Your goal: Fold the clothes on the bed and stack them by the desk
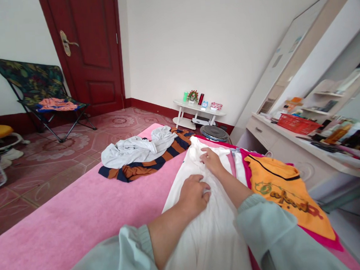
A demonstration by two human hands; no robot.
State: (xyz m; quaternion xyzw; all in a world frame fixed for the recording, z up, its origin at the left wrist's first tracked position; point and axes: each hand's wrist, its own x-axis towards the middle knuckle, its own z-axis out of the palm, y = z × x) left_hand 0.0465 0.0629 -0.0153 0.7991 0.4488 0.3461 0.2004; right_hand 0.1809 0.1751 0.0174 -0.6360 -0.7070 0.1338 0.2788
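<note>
Head view: our left hand [194, 194] and right hand [212, 160] half-curled on white garment [207, 236], grip unclear; flatter palms likely smooth better.

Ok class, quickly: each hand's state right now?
Left hand: loosely curled on the white garment; whether gripping, cannot tell.
Right hand: partly curled on it; grip unclear.

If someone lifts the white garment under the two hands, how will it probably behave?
The white garment is probably floppy: soft creases run through it near the left hand. It would likely sag if lifted by one end, because it lies long and loose over the pink cover.
</note>
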